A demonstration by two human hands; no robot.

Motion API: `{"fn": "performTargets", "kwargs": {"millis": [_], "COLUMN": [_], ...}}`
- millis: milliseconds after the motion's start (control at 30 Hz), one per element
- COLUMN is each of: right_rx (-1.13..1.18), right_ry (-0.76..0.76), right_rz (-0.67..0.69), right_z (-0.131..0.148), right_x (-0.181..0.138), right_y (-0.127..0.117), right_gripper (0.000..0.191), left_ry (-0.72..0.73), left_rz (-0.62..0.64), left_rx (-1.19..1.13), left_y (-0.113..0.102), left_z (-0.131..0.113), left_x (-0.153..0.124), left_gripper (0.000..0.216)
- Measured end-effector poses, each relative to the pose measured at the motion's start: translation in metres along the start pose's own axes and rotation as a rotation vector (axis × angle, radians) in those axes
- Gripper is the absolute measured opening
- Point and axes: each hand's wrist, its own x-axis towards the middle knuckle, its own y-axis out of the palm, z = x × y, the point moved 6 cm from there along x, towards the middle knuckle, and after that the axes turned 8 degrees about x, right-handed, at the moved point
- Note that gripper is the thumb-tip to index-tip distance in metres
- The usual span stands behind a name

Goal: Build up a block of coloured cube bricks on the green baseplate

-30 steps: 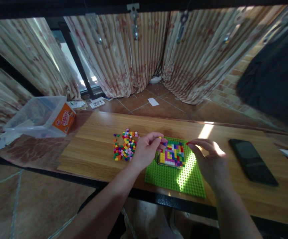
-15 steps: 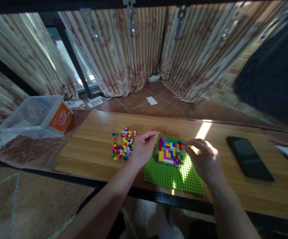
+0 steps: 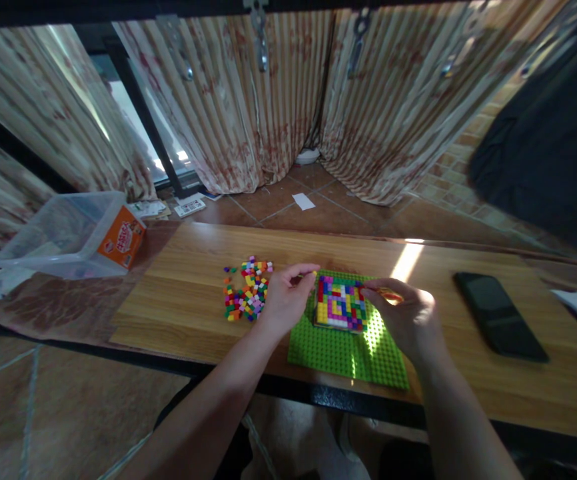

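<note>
Block mosaic (image 3: pixel 341 303): square of small coloured blocks on the far part of the green baseplate (image 3: pixel 348 350), near the front edge of the wooden surface (image 3: pixel 193 267).
Left hand (image 3: pixel 283 297): just left of the mosaic, fingertips pinched together at its far left corner; whether they hold a block cannot be told.
Right hand (image 3: pixel 406 320): just right of the mosaic, fingers curled, tips touching its far right corner.
Loose blocks (image 3: pixel 246 293): pile left of the mosaic.
Phone (image 3: pixel 501 315): well right of the mosaic, face up.
Plastic tub (image 3: pixel 68 233): far left of the mosaic.
</note>
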Motion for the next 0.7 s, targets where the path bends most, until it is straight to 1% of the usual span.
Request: {"fn": "performTargets", "kwargs": {"millis": [133,367,533,700], "right_rx": [0.032,0.037,0.006,-0.065], "right_ry": [0.048,0.124,0.125,0.101], "right_rz": [-0.013,-0.051,-0.037,-0.046], "right_z": [-0.003,0.005,0.004,0.005], "right_x": [0.001,0.005,0.006,0.009], "right_y": [-0.002,-0.011,-0.003,0.005], "right_gripper": [0.026,0.034,0.036,0.033], "left_ry": [0.004,0.0,-0.002,0.006], "left_rz": [0.001,-0.005,0.004,0.004], "left_rx": [0.0,0.007,0.009,0.002], "left_y": [0.0,-0.001,0.0,0.0], "left_z": [0.0,-0.003,-0.002,-0.003], "left_x": [0.0,0.0,0.0,0.0], "left_gripper": [0.02,0.019,0.019,0.018]}}
